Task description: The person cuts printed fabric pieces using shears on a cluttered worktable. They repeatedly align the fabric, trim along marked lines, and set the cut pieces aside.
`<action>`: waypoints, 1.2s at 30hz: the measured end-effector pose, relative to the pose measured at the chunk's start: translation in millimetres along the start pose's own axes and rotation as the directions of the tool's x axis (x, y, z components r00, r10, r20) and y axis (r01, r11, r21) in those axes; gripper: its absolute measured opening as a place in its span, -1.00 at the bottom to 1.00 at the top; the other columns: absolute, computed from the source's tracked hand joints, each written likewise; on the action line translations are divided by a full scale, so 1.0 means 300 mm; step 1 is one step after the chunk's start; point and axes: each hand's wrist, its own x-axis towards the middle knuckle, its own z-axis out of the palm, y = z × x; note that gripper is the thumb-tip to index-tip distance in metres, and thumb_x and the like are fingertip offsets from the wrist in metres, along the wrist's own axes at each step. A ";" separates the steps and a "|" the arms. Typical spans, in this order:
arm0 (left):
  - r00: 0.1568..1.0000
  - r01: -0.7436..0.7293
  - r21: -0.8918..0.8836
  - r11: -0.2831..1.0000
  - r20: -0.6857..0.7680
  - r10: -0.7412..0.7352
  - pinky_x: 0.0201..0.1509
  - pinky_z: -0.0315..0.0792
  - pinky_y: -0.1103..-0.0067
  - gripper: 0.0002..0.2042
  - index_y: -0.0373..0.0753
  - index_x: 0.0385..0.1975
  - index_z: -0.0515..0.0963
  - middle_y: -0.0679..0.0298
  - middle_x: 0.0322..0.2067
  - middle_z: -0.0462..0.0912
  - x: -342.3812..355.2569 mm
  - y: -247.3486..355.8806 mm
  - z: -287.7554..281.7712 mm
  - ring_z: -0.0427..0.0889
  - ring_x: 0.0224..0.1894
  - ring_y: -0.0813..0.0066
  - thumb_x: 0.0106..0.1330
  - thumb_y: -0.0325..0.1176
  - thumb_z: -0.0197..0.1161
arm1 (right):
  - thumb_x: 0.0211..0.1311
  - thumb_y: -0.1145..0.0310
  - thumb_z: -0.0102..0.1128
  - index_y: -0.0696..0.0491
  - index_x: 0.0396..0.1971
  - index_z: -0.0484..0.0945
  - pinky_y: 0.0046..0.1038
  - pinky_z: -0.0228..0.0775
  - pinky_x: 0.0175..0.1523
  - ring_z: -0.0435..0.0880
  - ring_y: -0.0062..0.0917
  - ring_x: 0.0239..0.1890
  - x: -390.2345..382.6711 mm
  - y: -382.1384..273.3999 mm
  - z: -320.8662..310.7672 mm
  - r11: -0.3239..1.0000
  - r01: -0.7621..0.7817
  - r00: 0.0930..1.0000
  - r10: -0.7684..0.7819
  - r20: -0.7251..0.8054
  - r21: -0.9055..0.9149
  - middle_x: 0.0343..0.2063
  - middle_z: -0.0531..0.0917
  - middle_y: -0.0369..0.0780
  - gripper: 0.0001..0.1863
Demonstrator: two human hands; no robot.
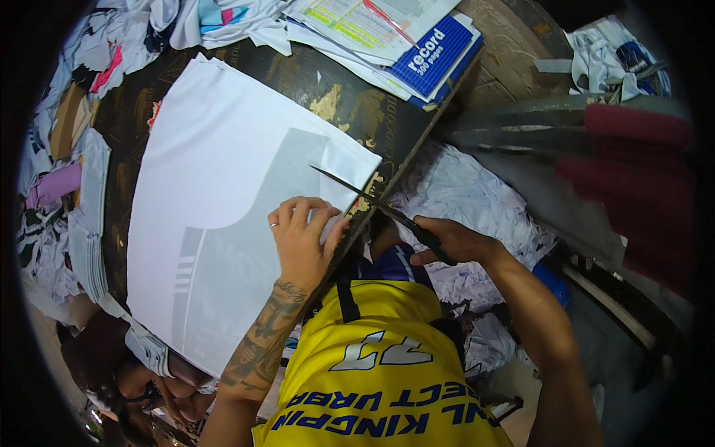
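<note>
A stack of white fabric [201, 141] lies on the dark table. On it rests a grey pattern-shaped piece [246, 238] with paler stripes at its left side; I cannot tell if it is a template or cloth. My left hand [302, 235], a ring on one finger, presses down at the piece's right edge. Its fingers are bent and bunched together with the thumb on the fabric. My right hand [462, 242] grips a large pair of dark scissors [387, 208] at the table's edge. Their long blade points up and left across the fabric's right corner; a second blade is not visible.
A blue record book [436, 63] with papers and a red pen [391, 22] lies at the far edge. White cloth scraps [469, 201] heap below the table's right side. Folded striped pieces [89, 216] line the left, where another person [141, 372] sits low.
</note>
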 end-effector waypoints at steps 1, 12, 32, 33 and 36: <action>1.000 0.002 -0.010 1.000 0.013 -0.002 0.16 0.22 0.23 -0.88 -0.10 -0.23 0.75 0.36 -0.11 0.65 -0.006 -0.005 -0.009 0.50 0.07 0.21 0.28 -0.30 0.49 | 0.25 -0.03 0.62 0.10 -0.18 0.41 -0.33 0.35 -0.09 0.38 -0.51 -0.27 -0.004 -0.007 0.004 1.000 -0.002 1.000 0.002 -0.014 -0.006 -0.41 0.37 -0.28 -0.40; 0.995 0.003 -0.122 0.993 0.099 0.009 0.19 0.28 0.27 -0.89 -0.17 -0.21 0.74 0.30 -0.10 0.67 -0.033 -0.094 -0.054 0.52 0.09 0.20 0.31 -0.38 0.46 | 0.11 -0.15 0.69 0.12 -0.46 0.48 -0.40 0.27 -0.28 0.37 -0.62 -0.42 -0.018 -0.060 0.099 0.968 -0.243 0.961 0.248 -0.120 0.057 -0.57 0.42 -0.35 -0.34; 0.955 0.000 -0.367 0.930 0.277 0.109 0.36 0.41 0.24 -0.83 -0.33 -0.10 0.71 0.14 0.04 0.68 -0.006 -0.227 -0.066 0.53 0.26 0.04 0.35 -0.56 0.31 | 0.00 -0.29 0.68 0.15 -0.26 0.79 -0.31 0.57 -0.13 0.79 -0.38 -0.33 0.131 -0.299 0.596 0.796 -0.366 0.755 0.557 -0.346 0.482 -0.45 0.79 -0.16 -0.29; 0.957 0.004 -0.384 0.923 0.270 0.108 0.36 0.42 0.23 -0.81 -0.33 -0.10 0.70 0.13 0.04 0.68 -0.007 -0.236 -0.063 0.53 0.26 0.03 0.33 -0.59 0.29 | 0.00 -0.29 0.68 0.15 -0.26 0.79 -0.31 0.57 -0.13 0.79 -0.38 -0.32 0.155 -0.322 0.610 0.812 -0.284 0.752 0.519 -0.406 0.510 -0.43 0.79 -0.14 -0.29; 0.954 0.013 -0.380 0.925 0.283 0.103 0.34 0.45 0.23 -0.76 -0.36 -0.10 0.69 0.09 0.03 0.69 -0.012 -0.262 -0.061 0.56 0.23 0.00 0.26 -0.67 0.24 | 0.08 -0.24 0.65 0.16 -0.25 0.79 -0.35 0.57 -0.10 0.77 -0.43 -0.30 0.222 -0.379 0.653 0.801 -0.159 0.745 0.481 -0.462 0.577 -0.39 0.80 -0.14 -0.33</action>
